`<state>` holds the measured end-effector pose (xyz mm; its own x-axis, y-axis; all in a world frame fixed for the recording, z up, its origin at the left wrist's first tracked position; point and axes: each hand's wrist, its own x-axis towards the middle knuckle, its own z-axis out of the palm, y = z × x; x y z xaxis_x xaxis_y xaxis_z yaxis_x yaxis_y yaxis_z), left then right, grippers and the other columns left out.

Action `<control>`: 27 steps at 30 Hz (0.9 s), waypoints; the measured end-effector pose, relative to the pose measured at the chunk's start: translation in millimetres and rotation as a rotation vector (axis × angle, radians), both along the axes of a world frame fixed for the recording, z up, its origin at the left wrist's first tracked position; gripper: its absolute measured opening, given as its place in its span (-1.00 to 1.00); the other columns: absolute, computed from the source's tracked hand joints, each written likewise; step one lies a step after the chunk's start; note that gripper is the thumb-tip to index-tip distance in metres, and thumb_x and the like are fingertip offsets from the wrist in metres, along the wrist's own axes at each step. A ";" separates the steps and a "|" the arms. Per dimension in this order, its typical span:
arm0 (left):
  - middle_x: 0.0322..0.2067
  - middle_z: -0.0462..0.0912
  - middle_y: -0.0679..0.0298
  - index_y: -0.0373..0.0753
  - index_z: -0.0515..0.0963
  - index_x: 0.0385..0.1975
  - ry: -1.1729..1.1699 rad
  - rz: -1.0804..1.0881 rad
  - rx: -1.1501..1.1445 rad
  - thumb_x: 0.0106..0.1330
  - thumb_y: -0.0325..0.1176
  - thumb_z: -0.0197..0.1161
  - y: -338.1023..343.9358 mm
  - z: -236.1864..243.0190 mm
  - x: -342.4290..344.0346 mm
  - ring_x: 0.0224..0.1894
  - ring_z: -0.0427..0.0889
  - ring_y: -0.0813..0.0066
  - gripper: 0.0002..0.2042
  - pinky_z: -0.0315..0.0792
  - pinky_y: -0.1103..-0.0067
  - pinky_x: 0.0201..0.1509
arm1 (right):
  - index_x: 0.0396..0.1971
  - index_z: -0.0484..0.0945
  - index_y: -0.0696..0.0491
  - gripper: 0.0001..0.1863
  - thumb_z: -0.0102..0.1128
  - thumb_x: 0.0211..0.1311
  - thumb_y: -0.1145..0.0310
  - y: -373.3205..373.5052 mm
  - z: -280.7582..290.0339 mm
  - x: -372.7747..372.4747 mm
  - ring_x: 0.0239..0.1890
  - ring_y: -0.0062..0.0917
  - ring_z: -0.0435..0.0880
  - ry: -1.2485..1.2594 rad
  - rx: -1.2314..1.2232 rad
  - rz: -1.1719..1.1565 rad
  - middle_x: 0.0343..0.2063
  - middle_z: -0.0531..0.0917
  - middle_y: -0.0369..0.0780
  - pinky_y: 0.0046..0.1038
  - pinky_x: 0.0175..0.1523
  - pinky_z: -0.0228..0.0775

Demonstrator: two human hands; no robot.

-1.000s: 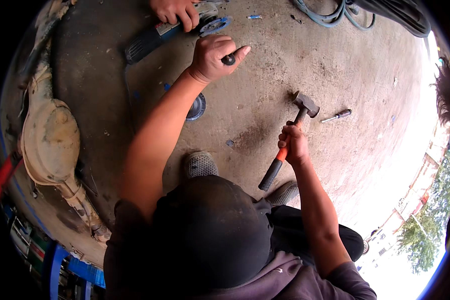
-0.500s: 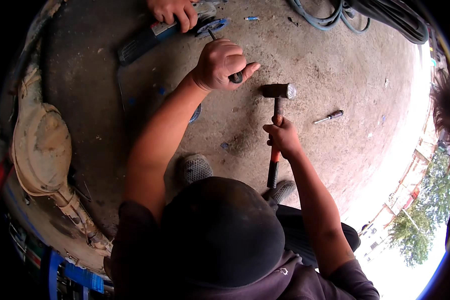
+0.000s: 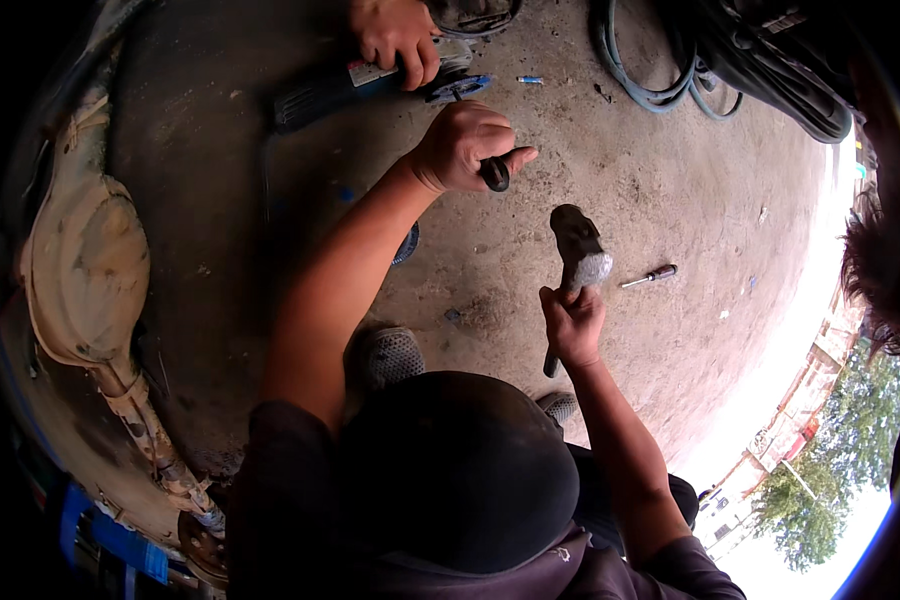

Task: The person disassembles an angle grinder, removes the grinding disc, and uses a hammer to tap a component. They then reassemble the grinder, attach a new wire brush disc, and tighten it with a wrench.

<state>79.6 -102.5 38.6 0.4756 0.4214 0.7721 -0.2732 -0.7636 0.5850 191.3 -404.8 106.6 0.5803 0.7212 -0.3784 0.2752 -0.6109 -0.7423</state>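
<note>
Reading the clock from the worker's seat, the left hand (image 3: 473, 147) is up towards 12 o'clock, fingers curled tight round a dark-handled tool (image 3: 495, 174), thumb sticking out; I can't make out the tool's far end from here. At about half past four from it, the right hand (image 3: 575, 325) has its fingers wrapped round a hammer (image 3: 580, 245), head raised towards 12 o'clock above the knuckles, handle end poking out below. A small screwdriver (image 3: 650, 276) lies on the concrete floor (image 3: 500, 260) at 2 o'clock from that right hand. At 11 o'clock from the left hand, a co-worker's hand (image 3: 398, 42) rests on an angle grinder (image 3: 372, 80). Coiled hose (image 3: 658, 100) sits round 2 o'clock, and a big tan axle housing (image 3: 90, 270) lies over at 9.
</note>
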 end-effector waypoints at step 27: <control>-0.72 0.33 0.15 -0.22 0.29 -0.73 -0.001 -0.032 -0.171 0.17 -0.46 0.38 8.5 7.9 -3.5 -0.68 0.36 0.12 -0.63 0.24 0.31 -0.59 | -0.31 0.66 0.15 -0.90 0.26 0.17 0.51 94.4 42.2 -26.3 -0.39 -0.60 0.66 -0.095 0.086 0.279 -0.51 0.68 -0.13 -0.42 -0.22 0.55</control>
<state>76.1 -94.1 46.5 0.4903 0.5313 0.6909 -0.2966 -0.6437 0.7055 165.0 -310.4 148.8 0.3848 0.8848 -0.2627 0.4941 -0.4379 -0.7511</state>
